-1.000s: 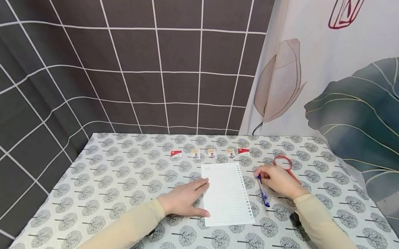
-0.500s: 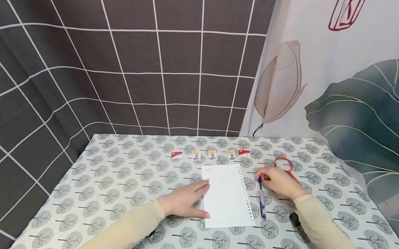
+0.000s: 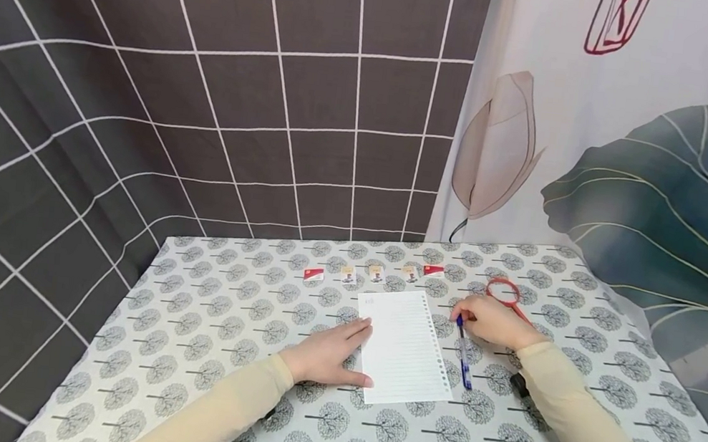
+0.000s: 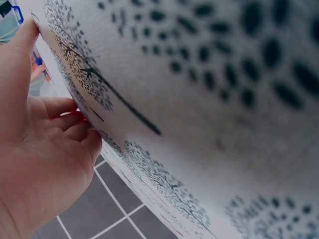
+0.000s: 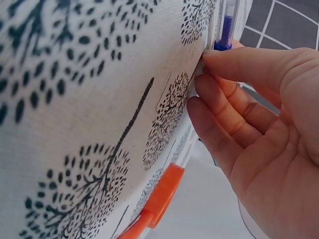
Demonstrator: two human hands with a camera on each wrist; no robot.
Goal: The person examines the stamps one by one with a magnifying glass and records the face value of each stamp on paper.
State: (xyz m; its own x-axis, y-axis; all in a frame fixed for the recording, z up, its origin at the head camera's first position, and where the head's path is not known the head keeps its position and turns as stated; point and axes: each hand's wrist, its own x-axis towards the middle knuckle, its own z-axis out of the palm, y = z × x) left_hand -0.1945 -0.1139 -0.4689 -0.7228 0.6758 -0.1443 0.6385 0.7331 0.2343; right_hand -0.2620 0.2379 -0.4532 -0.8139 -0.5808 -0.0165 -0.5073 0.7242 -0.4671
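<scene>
A sheet of lined loose-leaf paper (image 3: pixel 408 349) lies on the table, punched holes along its right edge and faint writing at its top left. My left hand (image 3: pixel 330 352) rests on the paper's left edge, fingers and thumb extended. To the right of the sheet, a clear ballpoint pen with blue ends (image 3: pixel 464 355) points toward the table's front. My right hand (image 3: pixel 492 320) pinches the pen's far end between thumb and fingers, low against the cloth. In the right wrist view the pen's blue part (image 5: pixel 223 46) shows beyond the thumb; the exact contact is partly hidden.
A red magnifying glass (image 3: pixel 516 308) lies just behind the right hand. Several small cards stand in a row beyond the paper, including a red and white card (image 3: pixel 314 274) and a picture card (image 3: pixel 376 274). The cloth (image 3: pixel 201 320) has a tree print.
The pen has swung from a slant to a steeper line, its near end shifting slightly left and toward the front. My right hand moved a little; the left stayed on the paper.
</scene>
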